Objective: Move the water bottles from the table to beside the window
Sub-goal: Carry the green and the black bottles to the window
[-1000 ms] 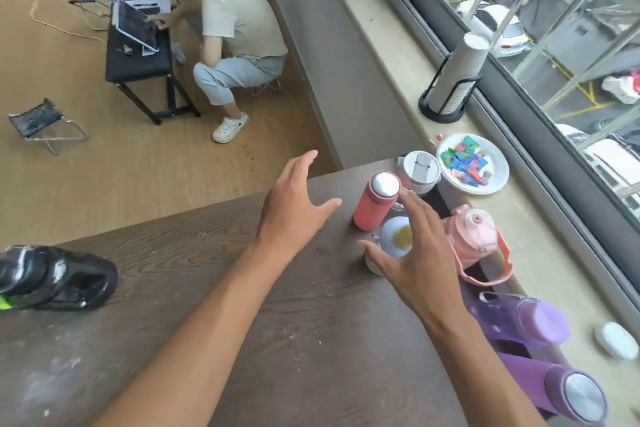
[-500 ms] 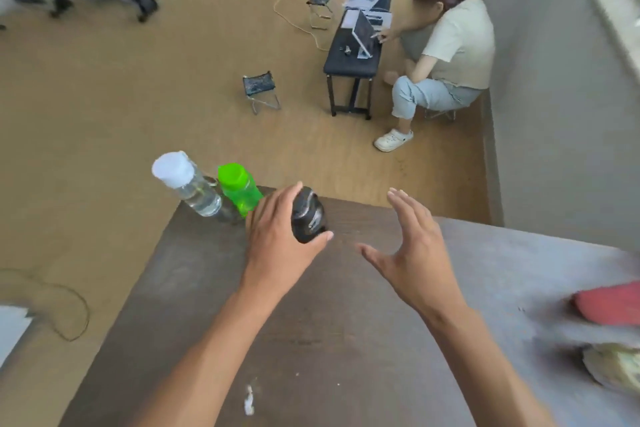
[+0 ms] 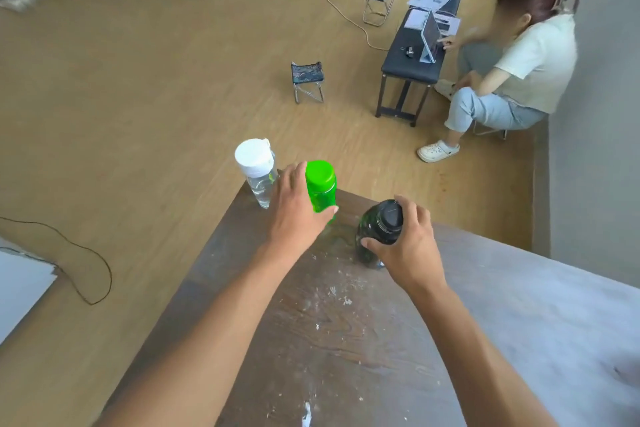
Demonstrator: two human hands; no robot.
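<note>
Three bottles stand at the far corner of the dark wooden table (image 3: 346, 340). A clear bottle with a white cap (image 3: 256, 170) is furthest left, untouched. My left hand (image 3: 298, 215) wraps around the bright green bottle (image 3: 320, 185), thumb across its front. To the right, my right hand (image 3: 408, 246) grips the dark, black-lidded bottle (image 3: 379, 229) by its upper part. Both bottles stand upright on the table. The window is out of view.
Beyond the table edge lies wooden floor with a black cable (image 3: 86, 263) at left. A small folding stool (image 3: 307, 80), a black bench (image 3: 415, 55) with a tablet, and a crouching person (image 3: 512, 76) are further back. A grey wall (image 3: 595, 114) runs at right.
The view swung left from the window sill to the table's far corner. My left hand moved from the black bottle to the green one, and my right hand closed on the black bottle.
</note>
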